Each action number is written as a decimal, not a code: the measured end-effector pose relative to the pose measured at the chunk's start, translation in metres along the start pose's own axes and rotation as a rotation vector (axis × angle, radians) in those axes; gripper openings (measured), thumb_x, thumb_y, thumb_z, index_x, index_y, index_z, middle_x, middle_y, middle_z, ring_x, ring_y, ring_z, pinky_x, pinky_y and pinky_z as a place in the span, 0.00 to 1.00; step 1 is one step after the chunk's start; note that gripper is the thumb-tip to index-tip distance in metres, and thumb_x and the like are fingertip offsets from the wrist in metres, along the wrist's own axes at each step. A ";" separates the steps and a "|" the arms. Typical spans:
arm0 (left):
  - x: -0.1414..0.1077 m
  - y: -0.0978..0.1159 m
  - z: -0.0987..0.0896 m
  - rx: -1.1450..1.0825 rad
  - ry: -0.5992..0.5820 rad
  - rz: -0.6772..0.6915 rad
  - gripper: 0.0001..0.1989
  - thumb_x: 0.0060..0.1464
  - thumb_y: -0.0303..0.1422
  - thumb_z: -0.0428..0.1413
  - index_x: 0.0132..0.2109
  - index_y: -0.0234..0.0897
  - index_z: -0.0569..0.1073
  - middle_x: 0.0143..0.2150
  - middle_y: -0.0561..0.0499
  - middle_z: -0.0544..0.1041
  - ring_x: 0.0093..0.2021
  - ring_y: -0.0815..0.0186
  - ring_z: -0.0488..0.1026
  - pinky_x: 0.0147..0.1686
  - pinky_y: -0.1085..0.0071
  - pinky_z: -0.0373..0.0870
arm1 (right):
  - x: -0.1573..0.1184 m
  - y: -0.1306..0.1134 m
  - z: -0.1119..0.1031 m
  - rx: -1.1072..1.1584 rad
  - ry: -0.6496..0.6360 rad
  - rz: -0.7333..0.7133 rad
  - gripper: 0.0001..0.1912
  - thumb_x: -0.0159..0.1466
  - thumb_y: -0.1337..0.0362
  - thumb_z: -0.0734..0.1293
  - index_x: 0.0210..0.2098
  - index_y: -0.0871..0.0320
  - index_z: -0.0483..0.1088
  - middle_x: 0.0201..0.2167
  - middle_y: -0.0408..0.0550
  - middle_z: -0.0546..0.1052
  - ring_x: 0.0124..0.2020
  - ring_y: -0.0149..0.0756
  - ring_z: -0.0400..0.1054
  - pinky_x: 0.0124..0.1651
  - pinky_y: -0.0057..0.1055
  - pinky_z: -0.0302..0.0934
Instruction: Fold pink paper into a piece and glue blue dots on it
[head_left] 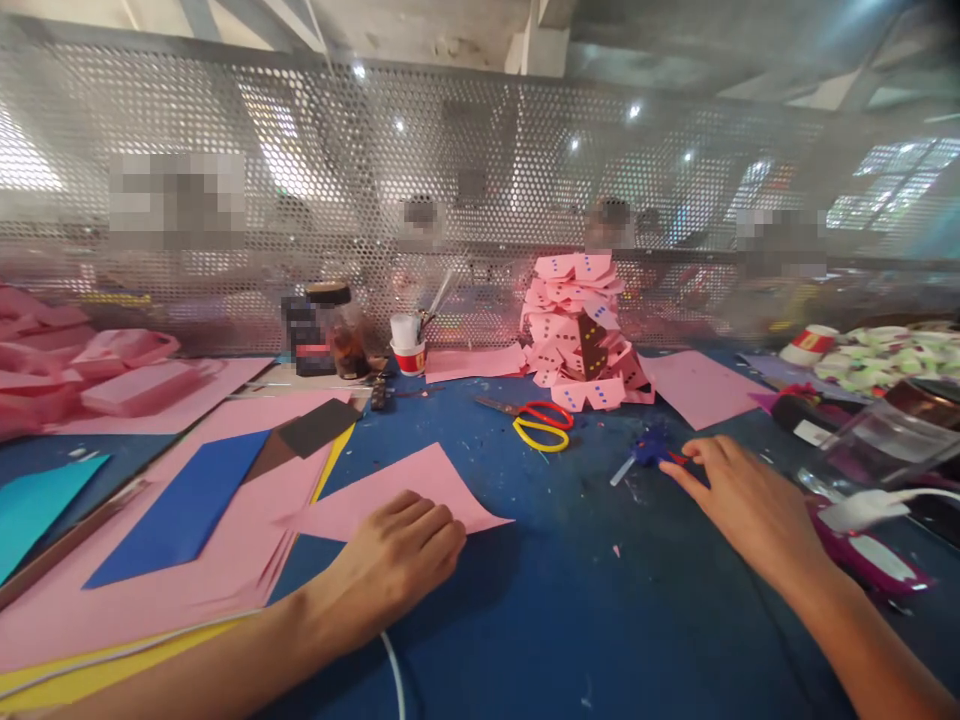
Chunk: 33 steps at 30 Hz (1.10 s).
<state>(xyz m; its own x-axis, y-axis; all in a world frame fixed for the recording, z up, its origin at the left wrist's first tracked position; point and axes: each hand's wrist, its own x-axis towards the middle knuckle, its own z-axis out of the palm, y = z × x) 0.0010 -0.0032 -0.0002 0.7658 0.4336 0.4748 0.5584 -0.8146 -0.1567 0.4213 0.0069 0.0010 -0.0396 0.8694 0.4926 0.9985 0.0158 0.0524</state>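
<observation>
My left hand (pixel 409 555) is closed at the near edge of a pink paper sheet (pixel 405 485), whose right corner stands off the table. The fingertips are hidden under the hand. My right hand (pixel 739 495) reaches to a small blue scrap pile (pixel 651 443). Its thumb and forefinger are apart, with a small red piece (pixel 678 458) showing in the gap. Between the hands, farther back, lie scissors (pixel 541 424) with one red and one yellow handle loop, blades pointing left.
Behind the scissors stands a tall stack of folded pink paper shapes (pixel 559 330). Pink sheets (pixel 187 610) with a blue strip (pixel 191 505) on top lie left. A paper cup (pixel 409 358) holds tools. A white cable (pixel 394 670) crosses the near edge; a perforated metal screen (pixel 465 180) closes the back.
</observation>
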 end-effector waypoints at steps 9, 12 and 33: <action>0.035 0.026 0.010 -0.003 -0.081 0.034 0.09 0.65 0.26 0.48 0.35 0.37 0.68 0.27 0.53 0.71 0.27 0.65 0.68 0.29 0.64 0.61 | 0.000 -0.124 -0.052 0.600 -0.195 -0.623 0.14 0.66 0.57 0.68 0.50 0.53 0.68 0.48 0.49 0.75 0.51 0.43 0.67 0.53 0.41 0.60; 0.039 0.029 0.017 -0.045 -0.037 -0.024 0.10 0.65 0.25 0.48 0.34 0.38 0.68 0.27 0.53 0.72 0.26 0.66 0.68 0.29 0.65 0.61 | -0.003 -0.144 -0.031 0.577 -0.190 -0.680 0.06 0.68 0.62 0.67 0.42 0.56 0.69 0.42 0.48 0.76 0.45 0.40 0.68 0.50 0.40 0.59; -0.018 0.004 0.011 -0.369 -0.135 -0.287 0.09 0.65 0.30 0.53 0.50 0.42 0.73 0.45 0.49 0.77 0.46 0.61 0.74 0.46 0.64 0.73 | 0.006 -0.122 -0.013 0.578 -0.246 -0.607 0.06 0.70 0.70 0.61 0.40 0.56 0.69 0.39 0.45 0.75 0.43 0.36 0.67 0.55 0.42 0.56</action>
<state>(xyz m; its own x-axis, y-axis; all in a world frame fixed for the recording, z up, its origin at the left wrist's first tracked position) -0.0069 -0.0102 -0.0194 0.6458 0.6869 0.3332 0.6216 -0.7265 0.2930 0.2990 0.0040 0.0094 -0.6279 0.7104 0.3179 0.6729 0.7008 -0.2369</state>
